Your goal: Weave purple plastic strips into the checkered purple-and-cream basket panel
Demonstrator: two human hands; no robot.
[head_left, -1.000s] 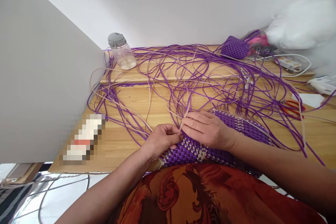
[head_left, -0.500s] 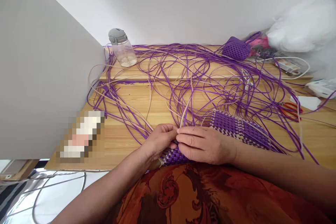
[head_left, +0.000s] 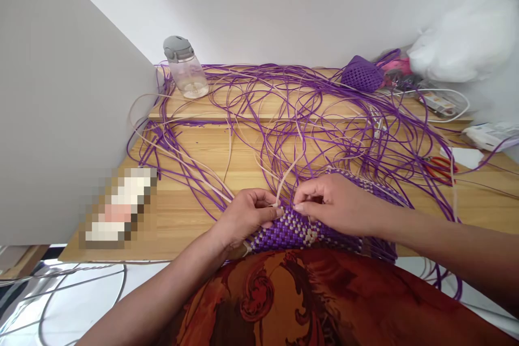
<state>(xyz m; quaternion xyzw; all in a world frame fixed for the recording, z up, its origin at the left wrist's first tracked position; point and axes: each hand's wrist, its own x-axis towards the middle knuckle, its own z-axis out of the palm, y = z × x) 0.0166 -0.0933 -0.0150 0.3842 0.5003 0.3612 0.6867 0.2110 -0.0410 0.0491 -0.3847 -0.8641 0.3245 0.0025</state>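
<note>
A purple and beige woven piece (head_left: 279,235) of plastic strips lies against my lap at the table's front edge. At its upper edge my left hand (head_left: 248,217) is closed, thumb and forefinger pinching the weave where a beige strip (head_left: 285,177) rises. Just to the right, my right hand (head_left: 338,203) is closed in a pinch over the same edge, at the base of a purple strip; its fingertips partly hide the strip. The patterned right part of the weave passes beneath my right hand and forearm. Long loose strips fan out from the weave across the table.
Tangled purple and beige strips (head_left: 284,113) spread over the table (head_left: 182,211) and its raised back ledge. A bottle (head_left: 188,73) and a small purple woven item (head_left: 360,74) stand on the ledge. Orange-handled pliers or scissors (head_left: 441,169) lie right, below a white plastic bag (head_left: 462,46).
My right hand has moved right, away from my left fingertips, uncovering the weave between them. The right part of the woven piece has shifted down toward my lap. My left hand keeps its pinch.
</note>
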